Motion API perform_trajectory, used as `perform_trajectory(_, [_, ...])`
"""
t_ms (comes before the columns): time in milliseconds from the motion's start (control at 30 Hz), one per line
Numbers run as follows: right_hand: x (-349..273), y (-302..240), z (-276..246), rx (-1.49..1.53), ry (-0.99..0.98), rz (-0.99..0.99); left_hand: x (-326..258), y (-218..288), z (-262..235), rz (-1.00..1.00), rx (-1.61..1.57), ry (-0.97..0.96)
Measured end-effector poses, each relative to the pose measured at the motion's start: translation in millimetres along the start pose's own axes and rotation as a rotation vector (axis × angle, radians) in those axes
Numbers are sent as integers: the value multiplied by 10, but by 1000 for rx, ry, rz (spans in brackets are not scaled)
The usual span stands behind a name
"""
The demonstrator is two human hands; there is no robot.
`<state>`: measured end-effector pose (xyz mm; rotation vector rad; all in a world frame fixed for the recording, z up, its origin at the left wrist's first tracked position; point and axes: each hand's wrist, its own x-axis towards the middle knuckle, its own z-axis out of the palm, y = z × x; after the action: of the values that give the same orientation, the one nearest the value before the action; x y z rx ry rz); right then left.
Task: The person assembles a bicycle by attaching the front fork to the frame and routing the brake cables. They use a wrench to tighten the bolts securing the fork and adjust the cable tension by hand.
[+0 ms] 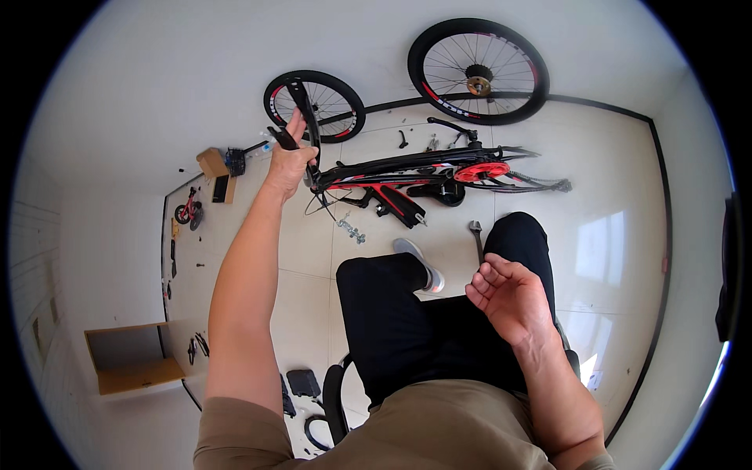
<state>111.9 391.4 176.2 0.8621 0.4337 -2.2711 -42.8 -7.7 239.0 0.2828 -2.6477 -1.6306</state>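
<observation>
My left hand [288,166] reaches out to the far left, closed around a black bicycle fork [306,110] with its blades pointing up. The fork meets the front of a black bicycle frame [376,168] that lies on the floor with red parts and a red chainring [482,171]. My right hand [513,298] hovers over my right thigh, palm turned up, fingers loosely bent and apart, with nothing in it. Beyond its fingertips an adjustable wrench [475,229] appears to lie on the floor, its handle end hidden. Cables and a bag of small metal parts [352,231] are below the fork.
Two wheels, a larger one [540,78] and another [359,117], lean against the far wall. A black saddle [448,193] lies beside the frame. Cardboard boxes [211,163] and a small red bike [188,210] are at the left. I sit on a chair [334,399].
</observation>
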Motion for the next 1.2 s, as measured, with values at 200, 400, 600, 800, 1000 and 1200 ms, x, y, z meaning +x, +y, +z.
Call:
perform_trajectory(200, [32,-96,35,227,-115,-77,-44,36,17,-35,75,12])
perform_trajectory(400, [-4,-229,45,270,-171,-177,-69,-10,44,11,85,52])
perform_trajectory(600, [6,-167,50,272,-173,-185,-70,-92,11,-10,93,86])
perform_trajectory(800, [0,-208,38,302,-167,-198,44,-161,40,15,73,107])
perform_trajectory(1000, [-49,-623,36,438,-148,-392,-66,-74,70,22,6,90])
perform_trajectory(1200, [-140,-1040,-169,583,-114,-571,-100,55,73,-3,-8,66])
